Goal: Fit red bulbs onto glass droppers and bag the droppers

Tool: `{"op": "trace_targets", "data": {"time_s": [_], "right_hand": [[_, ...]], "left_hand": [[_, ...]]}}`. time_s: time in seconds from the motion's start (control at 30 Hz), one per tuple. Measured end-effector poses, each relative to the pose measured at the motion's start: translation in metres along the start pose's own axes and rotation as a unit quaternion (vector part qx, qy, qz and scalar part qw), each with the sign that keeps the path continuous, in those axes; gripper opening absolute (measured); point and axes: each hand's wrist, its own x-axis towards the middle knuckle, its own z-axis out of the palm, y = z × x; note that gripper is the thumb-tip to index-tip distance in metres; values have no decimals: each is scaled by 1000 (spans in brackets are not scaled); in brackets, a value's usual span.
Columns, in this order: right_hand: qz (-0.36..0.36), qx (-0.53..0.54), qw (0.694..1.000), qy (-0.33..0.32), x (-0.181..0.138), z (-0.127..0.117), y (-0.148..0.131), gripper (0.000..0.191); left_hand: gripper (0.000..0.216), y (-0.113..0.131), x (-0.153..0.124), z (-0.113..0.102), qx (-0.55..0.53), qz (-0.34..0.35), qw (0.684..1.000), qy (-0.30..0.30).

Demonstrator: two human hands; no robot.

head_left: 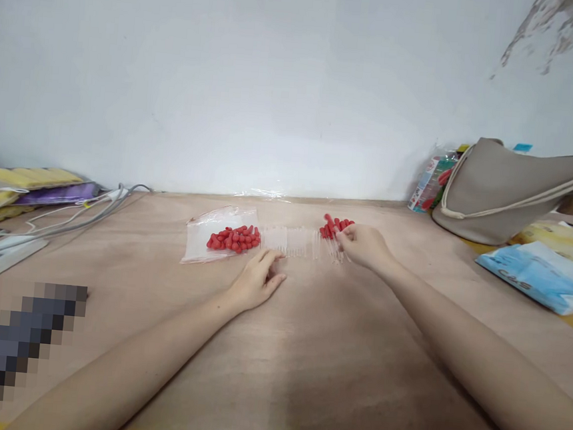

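The right hand (pixel 364 246) covers the lower end of the red piece (pixel 330 221) it pinches. Between the red heaps, the clear sticks (pixel 294 241) are too faint to count, some near ends hidden by the left hand (pixel 255 280). At near left, pixel blocks mask a dark object (pixel 19 345), which the edge also cuts. The edges crop both forearms (pixel 153 357) and, at right, the bag (pixel 499 187), which partly hides a bottle (pixel 427 180).
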Motion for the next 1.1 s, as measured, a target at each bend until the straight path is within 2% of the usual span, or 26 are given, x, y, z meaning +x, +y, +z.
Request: {"op": "trace_targets", "data": {"time_s": [0.1,0.2,0.43,0.83,0.97,1.1], "right_hand": [[124,-39,989,70,22,4,18,31],[156,-35,984,82,29,16,29,25],[77,-46,993,76,25,41,27,27],[74,-73,990,90,22,40,33,38],[26,-80,992,92,19,42,17,27],[17,-111,993,24,21,48,-5,28]], "left_hand": [[23,0,0,0,-6,11,1000,-6],[20,-1,0,1,-13,12,1000,-11],[14,0,0,0,-15,9,1000,-15],[9,1,0,0,-13,18,999,-27],[9,0,1,1,-15,18,999,-29],[9,1,1,1,-9,21,999,-30]]}}
